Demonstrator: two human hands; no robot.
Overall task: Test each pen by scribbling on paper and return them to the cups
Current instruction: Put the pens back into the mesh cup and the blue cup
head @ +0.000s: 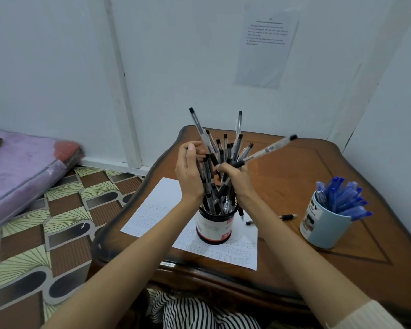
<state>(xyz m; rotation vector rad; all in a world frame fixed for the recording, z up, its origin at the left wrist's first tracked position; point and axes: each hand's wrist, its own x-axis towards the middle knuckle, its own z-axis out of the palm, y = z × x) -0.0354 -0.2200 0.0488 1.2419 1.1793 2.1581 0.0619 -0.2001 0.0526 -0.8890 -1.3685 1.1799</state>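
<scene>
Paper [152,210] scribbled and blue pens [347,198] in their mug [318,233], my left hand [190,176] and right hand [235,179] clutched the black pens [220,151] in their cup [214,229], one pen [287,216] lying loose.

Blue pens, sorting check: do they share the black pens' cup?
No, blue pens fill their own mug; black pens another cup.
</scene>
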